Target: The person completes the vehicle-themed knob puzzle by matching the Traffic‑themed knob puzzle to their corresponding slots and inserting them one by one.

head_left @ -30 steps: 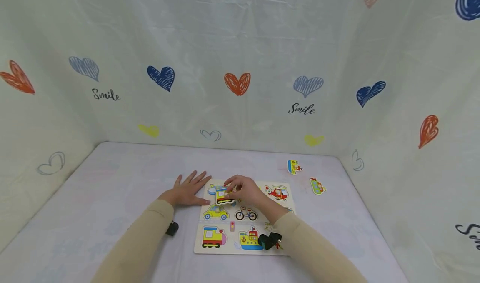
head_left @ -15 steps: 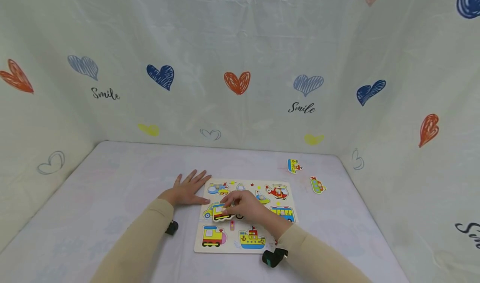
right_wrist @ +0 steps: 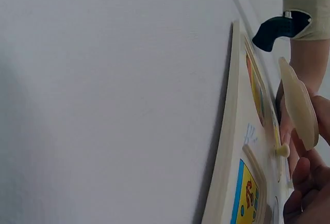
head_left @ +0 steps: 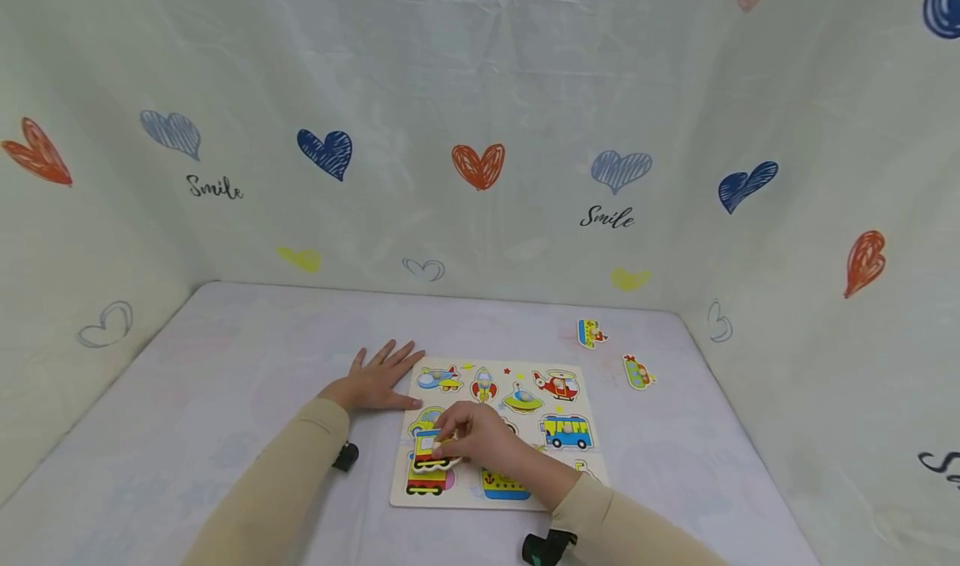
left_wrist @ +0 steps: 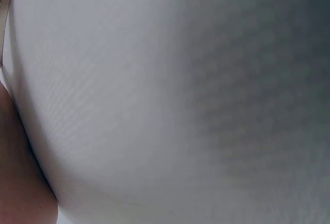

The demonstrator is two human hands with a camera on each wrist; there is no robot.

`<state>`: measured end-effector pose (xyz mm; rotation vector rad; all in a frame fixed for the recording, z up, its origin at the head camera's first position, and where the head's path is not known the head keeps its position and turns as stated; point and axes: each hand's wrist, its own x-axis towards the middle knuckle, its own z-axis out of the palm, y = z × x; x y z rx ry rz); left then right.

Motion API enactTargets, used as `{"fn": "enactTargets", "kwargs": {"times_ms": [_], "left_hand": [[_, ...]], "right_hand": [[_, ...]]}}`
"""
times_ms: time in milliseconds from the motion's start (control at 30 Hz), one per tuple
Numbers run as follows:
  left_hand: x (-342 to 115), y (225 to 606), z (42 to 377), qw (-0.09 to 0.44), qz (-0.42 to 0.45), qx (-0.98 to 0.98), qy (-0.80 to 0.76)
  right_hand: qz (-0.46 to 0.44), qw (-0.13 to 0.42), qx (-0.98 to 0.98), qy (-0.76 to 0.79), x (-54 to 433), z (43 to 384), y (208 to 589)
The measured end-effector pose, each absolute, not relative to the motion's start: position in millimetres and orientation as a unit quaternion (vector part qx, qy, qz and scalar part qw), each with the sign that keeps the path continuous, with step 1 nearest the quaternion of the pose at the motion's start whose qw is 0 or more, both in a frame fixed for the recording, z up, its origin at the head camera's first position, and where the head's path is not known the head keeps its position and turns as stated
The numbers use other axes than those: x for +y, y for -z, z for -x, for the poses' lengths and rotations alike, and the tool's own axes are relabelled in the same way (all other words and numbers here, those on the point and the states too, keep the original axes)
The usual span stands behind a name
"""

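My right hand (head_left: 480,437) pinches a train puzzle piece (head_left: 425,448) between thumb and fingers, over the lower left of a wooden puzzle board (head_left: 465,502). The piece overlaps the board's printed train picture (head_left: 427,488) in the head view. Seen edge-on in the right wrist view, the pale wooden piece (right_wrist: 299,102) is tilted and raised off the board (right_wrist: 224,141). With fingers spread, my left hand (head_left: 371,384) rests on the table, its thumb and fingertips at the board's left edge. The left wrist view is mostly pale blurred surface.
A boat piece (head_left: 591,333) and a green puzzle piece (head_left: 638,373) lie on the table beyond the board's right side. On the board are a helicopter (head_left: 557,385), a bus (head_left: 567,431) and several other vehicles. A heart-patterned curtain (head_left: 480,241) surrounds the table.
My right hand has carried the train piece from the board's upper left, past the car, toward the near left corner. The left hand stays in place.
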<state>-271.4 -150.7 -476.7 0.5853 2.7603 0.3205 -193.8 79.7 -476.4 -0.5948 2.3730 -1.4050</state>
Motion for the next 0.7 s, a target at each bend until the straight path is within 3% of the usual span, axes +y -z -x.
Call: {"fn": "enactTargets", "kwargs": {"times_ms": [700], "left_hand": [[-152,476,272,0.146,-0.214,0.957,-0.128]], "right_hand": [[0.292,0.128,0.838,0.442,71,185,489]]}}
